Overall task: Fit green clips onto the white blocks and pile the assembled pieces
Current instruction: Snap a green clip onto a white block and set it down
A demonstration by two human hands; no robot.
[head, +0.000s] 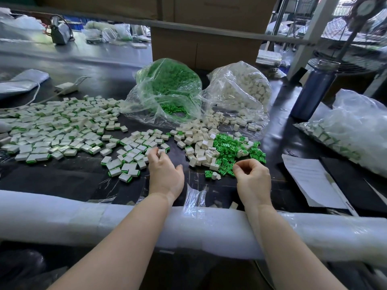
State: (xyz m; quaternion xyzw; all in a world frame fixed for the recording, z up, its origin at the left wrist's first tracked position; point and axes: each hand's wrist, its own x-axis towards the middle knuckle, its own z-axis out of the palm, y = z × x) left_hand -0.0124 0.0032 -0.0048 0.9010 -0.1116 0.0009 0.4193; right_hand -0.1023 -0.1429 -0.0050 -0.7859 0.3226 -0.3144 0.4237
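Left hand (165, 172): fingers curled, pinching an assembled piece (162, 151) at the near fringe of the finished spread.
Right hand (252, 174): fingertips drawn together at the near edge of the loose green clips (230, 150); whether a clip is pinched, I cannot tell.
White blocks (201, 152): loose heap just left of the clips, mid-table.
Assembled pile (56, 126): spread wide toward the table's left edge.
Handling: both parts look light, rigid plastic, small and likely slick; best pinched across opposite flat sides, clip pressed in squarely.
Supply: bag of clips (167, 86) and bag of blocks (240, 88) toward the far edge.
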